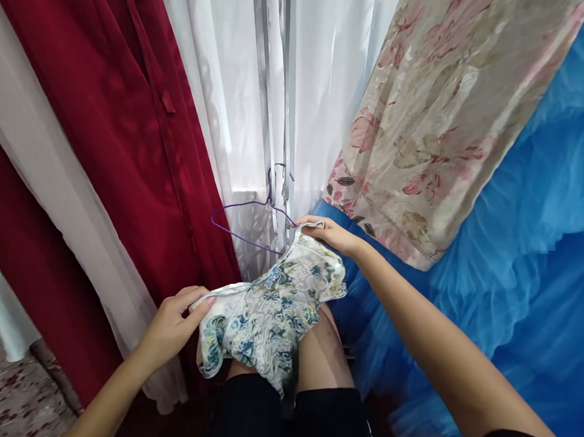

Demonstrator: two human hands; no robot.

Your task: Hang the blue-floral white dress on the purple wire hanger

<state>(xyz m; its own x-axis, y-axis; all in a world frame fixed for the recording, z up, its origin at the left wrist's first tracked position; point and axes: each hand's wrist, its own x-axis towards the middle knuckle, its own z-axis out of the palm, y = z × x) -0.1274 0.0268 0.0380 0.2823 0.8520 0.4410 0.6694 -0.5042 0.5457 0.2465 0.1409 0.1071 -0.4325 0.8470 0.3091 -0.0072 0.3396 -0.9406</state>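
Note:
A small white top with a raised blue and green floral pattern (pixel 272 309) is stretched between my hands above my knees. My left hand (pixel 182 317) pinches its left edge between thumb and fingers. At its upper right corner, my right hand (pixel 331 235) grips the other edge. Just beyond the top is a thin purple clothes hanger (pixel 241 205), its hook upward near a narrow metal pole. The hanger's right end reaches my right fingers and lies partly behind the top; whether it is inside the cloth, I cannot tell.
Dark red fabric (pixel 144 139) and pale fabric hang on the left. White curtains (pixel 323 83) hang behind the metal pole (pixel 275 107). To the right are a beige floral cloth (pixel 418 134) and a ruffled blue gown (pixel 530 250). Patterned fabric (pixel 15 360) shows at lower left.

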